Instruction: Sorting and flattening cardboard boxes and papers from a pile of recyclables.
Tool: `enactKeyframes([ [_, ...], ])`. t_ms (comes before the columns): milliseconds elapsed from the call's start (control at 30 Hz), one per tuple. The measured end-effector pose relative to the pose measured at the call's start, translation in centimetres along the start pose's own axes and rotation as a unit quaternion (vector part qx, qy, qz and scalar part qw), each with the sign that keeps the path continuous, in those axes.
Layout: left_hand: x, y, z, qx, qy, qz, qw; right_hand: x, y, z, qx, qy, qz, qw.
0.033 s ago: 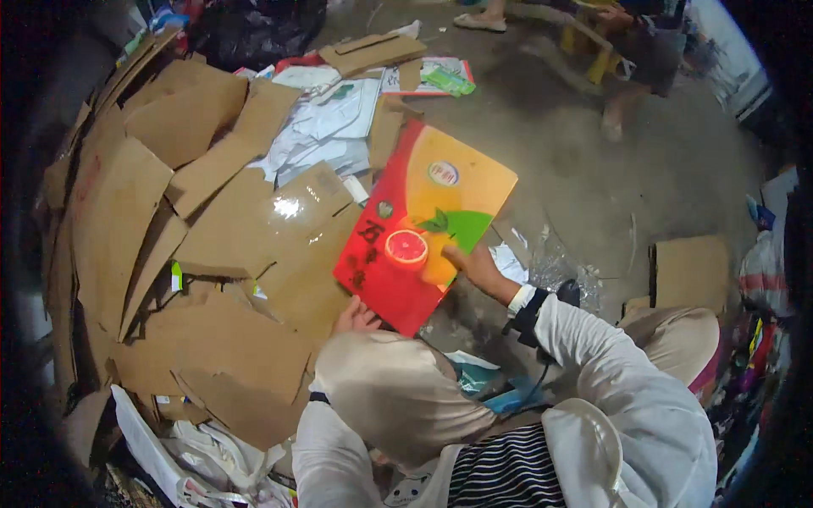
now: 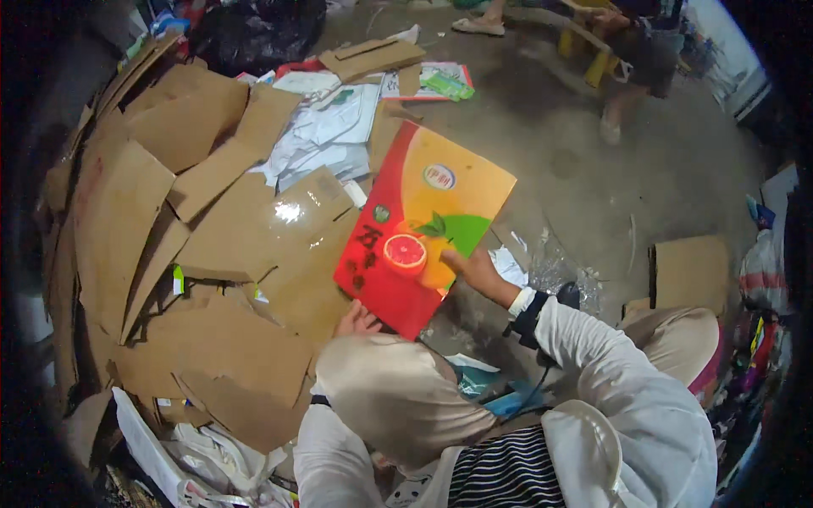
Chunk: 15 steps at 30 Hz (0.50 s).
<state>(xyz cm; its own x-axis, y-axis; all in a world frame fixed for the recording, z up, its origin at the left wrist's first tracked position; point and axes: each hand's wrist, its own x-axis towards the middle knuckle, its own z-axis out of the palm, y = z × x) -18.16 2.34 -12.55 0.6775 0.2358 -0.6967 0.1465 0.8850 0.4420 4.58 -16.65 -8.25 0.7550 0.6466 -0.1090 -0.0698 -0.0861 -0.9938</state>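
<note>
A flat printed cardboard carton (image 2: 474,182), red, orange and green with a cut grapefruit pictured on it, is tilted in front of me above my knee. My right hand (image 2: 481,275) grips its right edge, with the thumb pressed on the printed face and the other fingers mostly hidden underneath. At the lower left edge is my left hand (image 2: 359,320), its fingers against the border and partly hidden by my raised knee. Flattened brown cardboard (image 2: 229,339) lies just left of the carton.
Piled brown cardboard sheets (image 2: 127,229) cover the left side. Beyond the carton lie white papers (image 2: 326,127) and a black plastic bag (image 2: 254,38). Crumpled clear plastic (image 2: 563,267) and a brown cardboard piece (image 2: 690,273) lie to the right. Another person (image 2: 648,63) is at the far right.
</note>
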Motion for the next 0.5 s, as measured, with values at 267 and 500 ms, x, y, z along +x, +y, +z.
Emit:
enactKeyframes([
  [267,-0.8,-0.8,0.7,0.077,0.025,0.126,0.989,-2.2,-1.4,1.0,-0.013,-0.053,-0.076,0.996],
  [500,1.2,2.9,-2.6,0.047,-0.020,0.145,0.988,-0.7,-2.5,-1.9,-0.237,-0.214,0.156,0.935],
])
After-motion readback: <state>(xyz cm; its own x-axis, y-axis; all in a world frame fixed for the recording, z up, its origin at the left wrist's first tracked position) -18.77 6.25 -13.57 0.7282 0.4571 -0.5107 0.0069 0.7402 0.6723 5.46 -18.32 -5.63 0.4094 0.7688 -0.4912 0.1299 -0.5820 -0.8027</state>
